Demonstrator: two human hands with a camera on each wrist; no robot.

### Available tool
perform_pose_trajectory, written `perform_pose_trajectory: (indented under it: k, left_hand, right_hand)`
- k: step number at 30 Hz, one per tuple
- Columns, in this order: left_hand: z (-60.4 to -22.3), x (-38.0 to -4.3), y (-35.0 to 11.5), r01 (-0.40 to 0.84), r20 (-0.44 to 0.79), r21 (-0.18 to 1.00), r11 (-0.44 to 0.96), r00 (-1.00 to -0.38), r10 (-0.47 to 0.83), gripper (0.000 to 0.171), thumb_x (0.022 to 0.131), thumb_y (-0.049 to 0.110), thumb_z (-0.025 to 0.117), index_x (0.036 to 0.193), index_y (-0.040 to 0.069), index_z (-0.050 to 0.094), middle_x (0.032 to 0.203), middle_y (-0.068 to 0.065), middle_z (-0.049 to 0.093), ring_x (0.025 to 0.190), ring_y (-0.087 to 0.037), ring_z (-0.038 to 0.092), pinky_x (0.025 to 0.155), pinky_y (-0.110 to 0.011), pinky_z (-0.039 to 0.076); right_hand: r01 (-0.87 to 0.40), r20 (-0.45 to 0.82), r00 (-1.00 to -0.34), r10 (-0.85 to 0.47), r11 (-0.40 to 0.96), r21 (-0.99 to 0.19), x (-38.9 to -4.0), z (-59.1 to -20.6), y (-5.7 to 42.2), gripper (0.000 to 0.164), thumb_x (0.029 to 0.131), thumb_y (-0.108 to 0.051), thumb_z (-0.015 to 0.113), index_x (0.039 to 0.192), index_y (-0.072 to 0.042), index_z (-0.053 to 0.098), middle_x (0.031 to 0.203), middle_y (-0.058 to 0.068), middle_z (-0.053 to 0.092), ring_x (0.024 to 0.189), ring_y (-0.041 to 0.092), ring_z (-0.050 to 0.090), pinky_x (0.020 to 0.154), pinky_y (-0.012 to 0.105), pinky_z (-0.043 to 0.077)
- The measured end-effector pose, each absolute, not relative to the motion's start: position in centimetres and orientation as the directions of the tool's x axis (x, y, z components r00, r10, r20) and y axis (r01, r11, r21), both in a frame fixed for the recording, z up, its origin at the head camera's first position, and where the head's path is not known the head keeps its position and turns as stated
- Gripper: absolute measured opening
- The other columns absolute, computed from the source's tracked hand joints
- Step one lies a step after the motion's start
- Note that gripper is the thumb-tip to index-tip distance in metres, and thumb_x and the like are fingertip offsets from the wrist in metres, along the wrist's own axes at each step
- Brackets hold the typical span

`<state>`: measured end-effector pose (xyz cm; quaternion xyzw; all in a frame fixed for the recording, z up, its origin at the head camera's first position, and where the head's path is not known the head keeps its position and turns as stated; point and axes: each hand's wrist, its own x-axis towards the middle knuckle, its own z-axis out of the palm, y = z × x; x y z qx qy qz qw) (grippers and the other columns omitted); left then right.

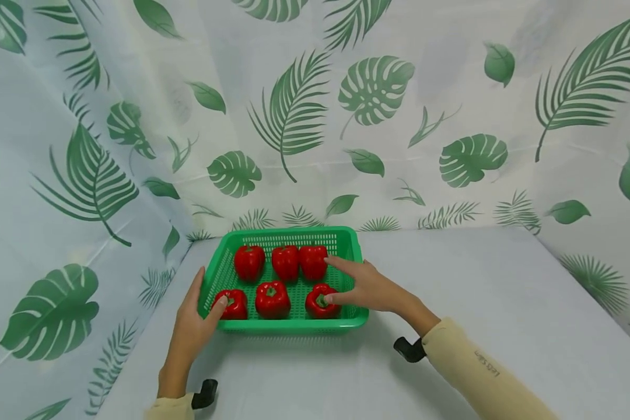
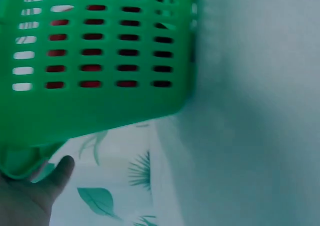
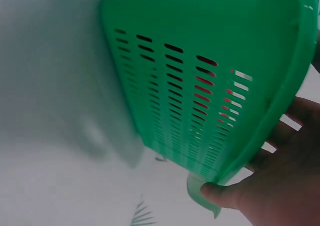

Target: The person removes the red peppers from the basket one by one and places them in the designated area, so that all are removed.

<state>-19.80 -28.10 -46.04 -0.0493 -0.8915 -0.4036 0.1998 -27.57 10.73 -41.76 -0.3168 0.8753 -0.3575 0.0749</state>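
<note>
A green plastic basket (image 1: 294,325) with slotted walls holds several red bell peppers (image 1: 273,300) in two rows. At its left end, my left hand (image 1: 191,326) holds the rim, with the thumb over the inside near a front pepper and the fingers along the outside. My right hand (image 1: 370,286) lies across the right rim. Its index finger stretches toward a back pepper (image 1: 312,262), and its thumb lies over the front right pepper (image 1: 321,304); contact with either is unclear. One finger shows by the outer rim in the right wrist view. The left wrist view shows the basket's outer wall (image 2: 100,105).
A white-covered table (image 1: 451,280) lies under the basket. Behind it and along the sides hangs a white sheet (image 1: 425,204) with green leaf prints. Dark wrist mounts (image 1: 410,350) stick out from both sleeves.
</note>
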Motion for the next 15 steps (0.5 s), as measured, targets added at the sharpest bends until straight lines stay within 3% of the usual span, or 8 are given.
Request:
perform_pose_trajectory:
  k: [7,15]
  left_hand:
    - [-47.8,-19.2,-28.2,0.208,0.399,0.705,0.678,-0.907,-0.136,0.080,0.103,0.026,0.066,0.168,0.001,0.027,0.169,-0.024,0.034,0.151,-0.047,0.037,0.115,-0.071,0.035]
    - [-48.0,-19.8,-28.1,0.202,0.404,0.702,0.683,-0.903,-0.148,0.080,0.103,0.028,0.067,0.168,0.002,0.029,0.168,-0.025,0.036,0.150,-0.047,0.039,0.114,-0.069,0.038]
  right_hand:
    - [-0.540,0.070,-0.770,-0.634,0.590,-0.600,-27.5,-43.1,9.8,0.088,0.093,-0.046,0.082,0.162,-0.005,0.047,0.165,0.015,0.046,0.152,0.040,0.039,0.118,0.077,0.022]
    - [-0.603,0.085,-0.770,-0.633,0.677,-0.422,-27.6,-43.3,9.3,0.088,0.086,-0.047,0.087,0.157,-0.007,0.055,0.158,0.014,0.055,0.145,0.040,0.046,0.111,0.081,0.029]
